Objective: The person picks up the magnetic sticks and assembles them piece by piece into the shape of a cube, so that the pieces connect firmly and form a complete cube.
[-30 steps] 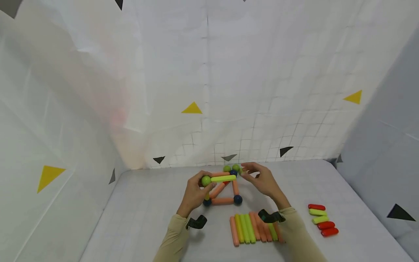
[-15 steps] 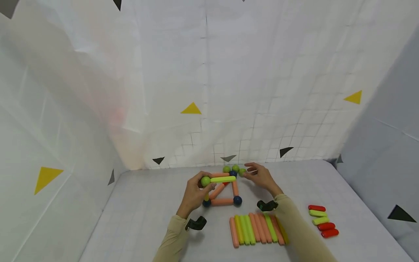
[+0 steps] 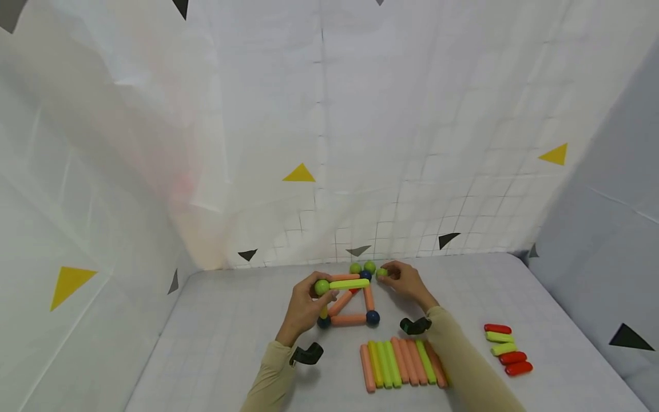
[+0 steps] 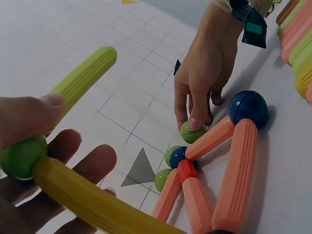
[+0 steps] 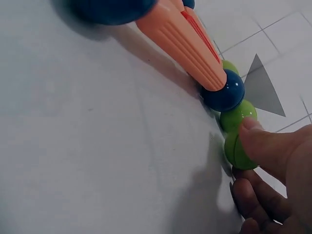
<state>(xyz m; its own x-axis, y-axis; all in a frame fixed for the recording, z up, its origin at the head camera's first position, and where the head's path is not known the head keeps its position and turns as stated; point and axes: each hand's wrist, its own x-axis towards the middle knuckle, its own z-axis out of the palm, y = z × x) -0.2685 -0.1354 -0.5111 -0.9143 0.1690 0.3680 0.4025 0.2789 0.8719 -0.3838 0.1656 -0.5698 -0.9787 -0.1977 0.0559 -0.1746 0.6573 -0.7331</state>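
Note:
My left hand (image 3: pixel 304 303) holds a green ball (image 3: pixel 321 287) with a light green magnetic rod (image 3: pixel 350 284) sticking out to the right. The thumb lies over that rod in the left wrist view. From the same ball a yellow rod (image 4: pixel 92 197) runs down to the frame of orange rods (image 3: pixel 349 320) and dark blue balls (image 3: pixel 373 317) on the table. At the back, my right hand (image 3: pixel 411 281) pinches another green ball (image 5: pixel 240 150) between thumb and fingers, low by the table. Two more green balls (image 3: pixel 369 266) sit beside the frame's far blue ball (image 3: pixel 365 276).
A row of orange, yellow and green rods (image 3: pixel 401 363) lies in front of the frame, partly under the right sleeve. Short red and green rods (image 3: pixel 512 356) lie at the right. A white sheet wall (image 3: pixel 329 143) rises behind the table.
My right fingers have closed round the green ball, which sits slightly further from its neighbours. The left hand keeps its hold on its ball and rods, nearly still.

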